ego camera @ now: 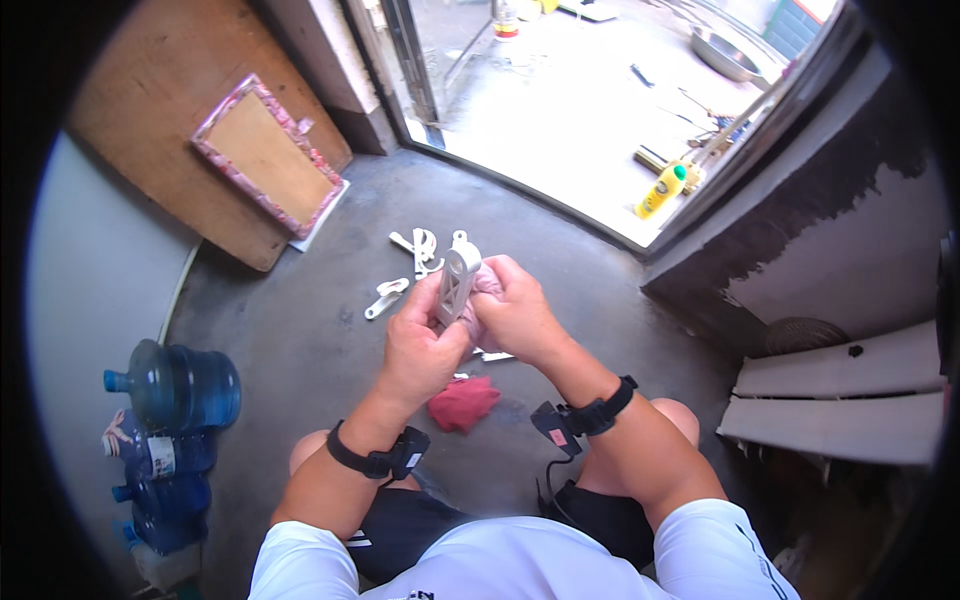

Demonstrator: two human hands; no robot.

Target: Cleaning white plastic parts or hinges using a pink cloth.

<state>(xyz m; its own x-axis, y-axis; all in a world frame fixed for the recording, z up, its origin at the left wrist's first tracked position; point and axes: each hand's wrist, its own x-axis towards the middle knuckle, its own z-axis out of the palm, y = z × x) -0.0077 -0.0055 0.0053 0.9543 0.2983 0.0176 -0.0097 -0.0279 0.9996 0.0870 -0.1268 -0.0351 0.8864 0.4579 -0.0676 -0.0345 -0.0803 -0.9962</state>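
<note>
My left hand (424, 341) grips a white plastic bracket (456, 281) with a ring-shaped end and a ribbed, hollowed body. Bunched in my right hand (525, 311) is a pale pink cloth (486, 285), pressed against the bracket's right side. Part of the bracket's lower end is hidden by my fingers. On the floor beyond my hands lie several white plastic brackets (420, 247), with a smaller white piece (386, 298) to their left. A crumpled dark red cloth (465, 405) rests on the floor between my knees.
Large blue water bottles (184, 386) line the left wall. A wooden board (172, 142) leans there, with a pink-edged panel (270, 157) against it. Ahead is a doorway sill (525, 191); a yellow bottle (661, 191) stands outside. White shelf-like panels (840, 424) sit at right.
</note>
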